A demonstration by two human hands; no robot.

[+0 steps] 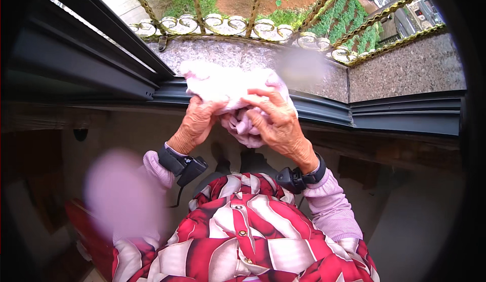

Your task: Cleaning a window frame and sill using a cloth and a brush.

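A crumpled pale pink cloth [224, 82] is held between my two hands, above a dark metal window track [322, 109]. My left hand [199, 118] grips its lower left edge, the thumb lying on top of the fabric. On the right side, my right hand [279, 120] has its fingers bent over the cloth, with a bunched fold hanging between the hands. The cloth's upper part is very bright and hides some of the track and the speckled stone sill [235, 52].
Dark sliding window frames [87, 50] stand at the left. Beyond the sill is a metal railing [252, 8] with scrolls, and garden plants outside. The track bends at a corner on the right. Blurred spots cover parts of the view.
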